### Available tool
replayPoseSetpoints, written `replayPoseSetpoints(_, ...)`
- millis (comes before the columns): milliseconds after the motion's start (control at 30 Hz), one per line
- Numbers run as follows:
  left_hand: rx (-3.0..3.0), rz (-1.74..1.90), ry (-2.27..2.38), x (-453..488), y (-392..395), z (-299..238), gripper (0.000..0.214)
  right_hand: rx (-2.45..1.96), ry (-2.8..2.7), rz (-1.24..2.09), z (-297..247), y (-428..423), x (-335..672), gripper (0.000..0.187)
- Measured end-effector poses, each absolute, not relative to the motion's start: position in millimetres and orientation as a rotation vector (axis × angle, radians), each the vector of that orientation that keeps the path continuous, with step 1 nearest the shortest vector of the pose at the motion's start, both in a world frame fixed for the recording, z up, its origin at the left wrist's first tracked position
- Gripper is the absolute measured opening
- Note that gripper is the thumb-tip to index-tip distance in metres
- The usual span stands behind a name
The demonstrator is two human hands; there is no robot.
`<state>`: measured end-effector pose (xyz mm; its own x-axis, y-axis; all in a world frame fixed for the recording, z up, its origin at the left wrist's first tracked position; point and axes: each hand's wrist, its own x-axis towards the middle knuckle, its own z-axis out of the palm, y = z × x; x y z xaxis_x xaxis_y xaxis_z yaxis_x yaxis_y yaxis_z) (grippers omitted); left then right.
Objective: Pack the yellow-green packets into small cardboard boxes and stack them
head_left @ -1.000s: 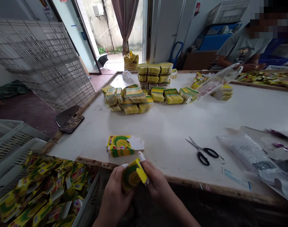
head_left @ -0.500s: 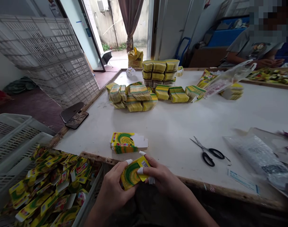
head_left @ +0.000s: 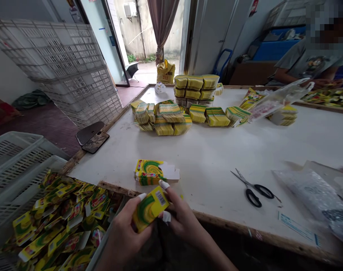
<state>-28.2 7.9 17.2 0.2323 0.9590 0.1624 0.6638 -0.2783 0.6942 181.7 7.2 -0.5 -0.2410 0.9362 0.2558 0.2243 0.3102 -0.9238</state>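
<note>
A small yellow and green carton (head_left: 149, 209) with a barcode at its upper end is between my hands, just off the table's front edge. My left hand (head_left: 125, 227) wraps its fingers round the lower left part. My right hand (head_left: 181, 216) has its fingers at the barcode end, one near the top edge and another below the carton. White coverings show on several fingertips. Just beyond my hands, a stack of flat cartons (head_left: 150, 171) of the same print lies on the table, white flaps pointing right.
Left below, a crate (head_left: 99, 246) holds a heap of cartons. Bundled cartons (head_left: 196, 88) are stacked farther back. Black-handled scissors (head_left: 253, 188), a clear plastic package (head_left: 309, 192) and a phone (head_left: 96, 142) lie on the white table (head_left: 216, 150). A person (head_left: 301, 64) sits at the far right.
Both hands have moved slightly left with the carton. Its barcode end now faces me more fully, and the flap seen under my right thumb lies flat against it. The view has shifted slightly.
</note>
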Motion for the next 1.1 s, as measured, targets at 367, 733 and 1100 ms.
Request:
replayPoseSetpoints(367, 1.725, 0.616, 2.281, -147, -2, 5, 0.074, -1.550, -1.777, 0.516, 5, 94, 162, 0.050)
replayPoseSetpoints(733, 0.886, 1.580, 0.991, 7, 18, 1, 0.079, -1.229, -1.624, 0.834, 24, 49, 148, 0.058)
replayPoseSetpoints(1100, 0.549, 1.677, 0.992, 29, 23, 27, 0.064, -0.950, -1.188, 1.621, 22, -2, 122, 0.047)
